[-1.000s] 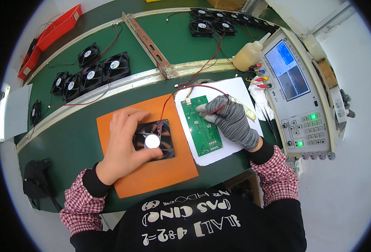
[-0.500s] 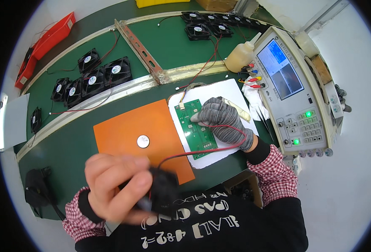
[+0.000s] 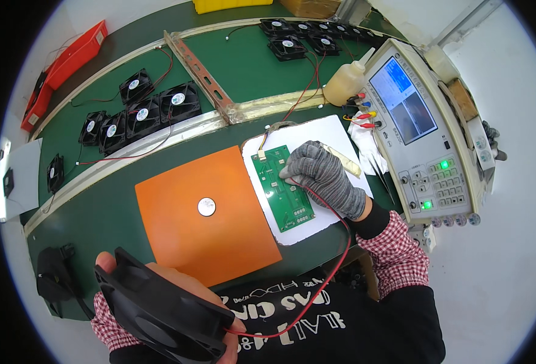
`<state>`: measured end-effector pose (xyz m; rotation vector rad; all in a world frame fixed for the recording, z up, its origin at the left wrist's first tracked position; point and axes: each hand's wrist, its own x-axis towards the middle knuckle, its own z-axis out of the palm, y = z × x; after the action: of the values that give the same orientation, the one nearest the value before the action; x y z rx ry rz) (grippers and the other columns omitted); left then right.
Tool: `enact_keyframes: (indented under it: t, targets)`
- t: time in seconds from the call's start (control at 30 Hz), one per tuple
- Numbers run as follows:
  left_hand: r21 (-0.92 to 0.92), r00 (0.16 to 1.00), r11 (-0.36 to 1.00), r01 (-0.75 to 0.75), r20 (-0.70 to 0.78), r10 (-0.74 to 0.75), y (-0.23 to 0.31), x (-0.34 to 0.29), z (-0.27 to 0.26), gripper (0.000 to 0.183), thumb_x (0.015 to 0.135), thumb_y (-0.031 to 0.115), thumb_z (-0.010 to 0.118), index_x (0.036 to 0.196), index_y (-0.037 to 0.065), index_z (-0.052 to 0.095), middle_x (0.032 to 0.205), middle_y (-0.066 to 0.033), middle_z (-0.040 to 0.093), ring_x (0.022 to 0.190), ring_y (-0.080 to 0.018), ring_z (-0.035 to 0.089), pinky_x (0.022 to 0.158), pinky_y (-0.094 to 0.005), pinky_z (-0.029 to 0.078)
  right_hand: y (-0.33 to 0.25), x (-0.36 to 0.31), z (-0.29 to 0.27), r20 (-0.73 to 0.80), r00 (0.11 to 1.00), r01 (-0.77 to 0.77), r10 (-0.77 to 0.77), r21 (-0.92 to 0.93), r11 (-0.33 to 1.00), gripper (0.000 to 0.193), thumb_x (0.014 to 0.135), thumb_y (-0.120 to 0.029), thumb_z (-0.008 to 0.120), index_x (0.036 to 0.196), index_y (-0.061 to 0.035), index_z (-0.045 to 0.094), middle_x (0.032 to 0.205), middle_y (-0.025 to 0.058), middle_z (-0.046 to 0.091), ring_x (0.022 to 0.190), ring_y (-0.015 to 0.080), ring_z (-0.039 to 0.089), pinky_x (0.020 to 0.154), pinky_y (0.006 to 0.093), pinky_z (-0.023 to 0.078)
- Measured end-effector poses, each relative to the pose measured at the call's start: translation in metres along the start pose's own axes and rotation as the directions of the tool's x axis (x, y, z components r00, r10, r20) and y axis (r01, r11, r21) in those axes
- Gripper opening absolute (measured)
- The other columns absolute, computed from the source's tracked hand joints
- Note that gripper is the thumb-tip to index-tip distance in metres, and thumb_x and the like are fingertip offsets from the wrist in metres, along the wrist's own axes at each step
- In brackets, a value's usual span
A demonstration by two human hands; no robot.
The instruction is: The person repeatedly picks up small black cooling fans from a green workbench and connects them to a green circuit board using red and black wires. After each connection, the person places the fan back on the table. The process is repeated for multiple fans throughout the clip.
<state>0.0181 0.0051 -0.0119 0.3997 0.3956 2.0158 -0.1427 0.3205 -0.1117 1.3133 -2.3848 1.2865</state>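
Bare, my left hand is closed around the frame of a black cooling fan, held tilted close to my body at the lower left. A red fan cable runs from the fan's corner in a loop up to my right hand. That hand wears a grey knitted glove and pinches the cable's end over a green circuit board; the plug itself is hidden by the fingers. The circuit board lies on a white pad, with a multicoloured lead plugged in at its top left.
Left of the pad lies an orange mat with a round white sticker. A testing instrument with a lit screen stands right, beside tweezers and a squeeze bottle. Several fans sit beyond the metal rail.
My left hand has drawn the fan left and toward me, turning it side-on. The cable now hangs in a longer loop. Fans at the left beyond the rail have shifted slightly right.
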Motion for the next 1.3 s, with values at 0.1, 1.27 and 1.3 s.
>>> enact_keyframes:
  t: [0.1,1.27,1.3]
  targets:
    - [0.224,0.981,0.969,-0.104,-0.139,0.137,0.003,0.017,0.005,0.125,0.070,0.091,0.047,0.134,-0.016,0.044,0.121,-0.0348,0.058,0.113,-0.0436,0.058,0.096,-0.0509,0.045,0.002,-0.001,0.000,-0.007,0.999,0.032,-0.032,-0.075,0.997,0.019,0.074,-0.004,0.074,0.090,-0.0138,0.070,0.090,0.0028,0.063,0.089,0.0244,0.060,0.084,0.0390,0.044]
    - [0.986,-0.183,0.027,0.163,0.003,0.983,0.111,-0.010,-0.050,0.034,0.102,0.035,0.054,0.119,0.006,0.060,0.104,-0.0019,0.060,0.085,-0.0080,0.057,0.072,-0.0213,0.046,-0.059,-0.004,-0.023,0.418,0.875,-0.480,0.245,0.680,0.554,0.015,0.087,-0.013,0.073,0.099,-0.0046,0.074,0.094,0.0043,0.066,0.093,0.0172,0.064,0.082,0.0304,0.051]
    - [0.969,0.050,0.218,0.114,-0.225,0.973,0.093,-0.003,-0.048,0.030,0.101,0.031,0.055,0.120,0.007,0.060,0.105,-0.0019,0.059,0.088,-0.0087,0.056,0.077,-0.0222,0.046,-0.051,0.001,-0.025,0.330,0.898,-0.435,0.291,0.576,0.692,0.017,0.086,-0.012,0.073,0.101,-0.0049,0.074,0.094,0.0041,0.067,0.094,0.0171,0.065,0.082,0.0299,0.051]
